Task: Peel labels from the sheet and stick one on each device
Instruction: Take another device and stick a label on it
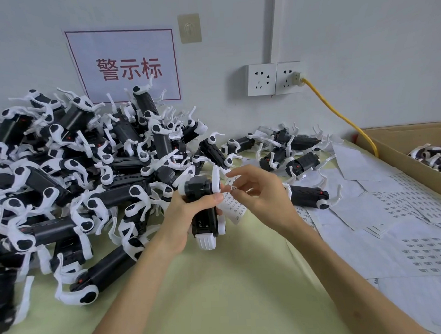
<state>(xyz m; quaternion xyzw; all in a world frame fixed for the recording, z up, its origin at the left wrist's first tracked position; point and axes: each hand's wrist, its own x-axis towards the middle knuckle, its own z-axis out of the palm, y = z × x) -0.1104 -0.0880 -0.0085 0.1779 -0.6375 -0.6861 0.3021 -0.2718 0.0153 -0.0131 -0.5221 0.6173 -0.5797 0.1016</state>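
The step in hand looks like the peel: the right hand (256, 193) has thumb and forefinger closed on a small label (233, 188), its other fingers loosely spread, lifting it off a narrow label strip (233, 213) just below its fingertips. The left hand (185, 219) is wrapped round an upright black-and-white device (204, 221), and its thumb seems to pin the strip against the body. Next, I judge, the label must come free and be pressed flat onto a bare face of that device; the white arms jutting from its top near the right fingers could snag it. Left of the left hand sits a big pile of devices (75, 173); beyond the right hand lie a few more (298, 142); to its right, loose label sheets (405, 209) and a cardboard box (390, 146) crowd the counter (219, 280).
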